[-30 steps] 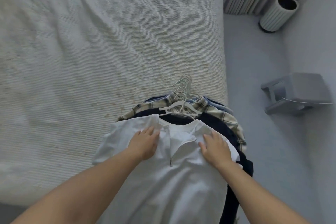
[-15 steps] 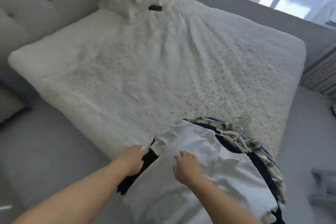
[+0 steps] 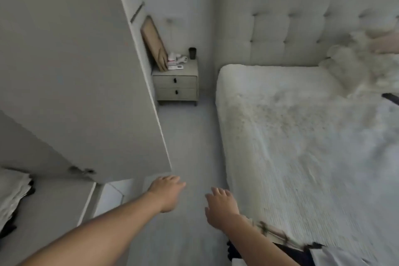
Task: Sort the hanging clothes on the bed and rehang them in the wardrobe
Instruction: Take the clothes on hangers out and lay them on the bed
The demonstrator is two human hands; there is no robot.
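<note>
The pile of clothes (image 3: 302,250), plaid, dark and white pieces, lies at the near corner of the bed (image 3: 313,147), only its edge showing at the bottom right. My left hand (image 3: 167,192) hangs over the grey floor with relaxed fingers, holding nothing, just below the bottom corner of the open wardrobe door (image 3: 75,82). My right hand (image 3: 221,205) is also empty, fingers spread, beside the bed's near edge and just left of the pile. Garments (image 3: 13,198) hang at the far left, cut off by the frame edge.
A bedside cabinet (image 3: 176,84) with small items on top stands against the far wall between wardrobe and tufted headboard (image 3: 291,24). A fluffy throw (image 3: 362,65) lies at the bed's head. A strip of grey floor (image 3: 190,136) runs between wardrobe and bed.
Both hands have left the white shirt and pile. The view has swung left from the bed towards the wardrobe, and my hands now hang over the floor.
</note>
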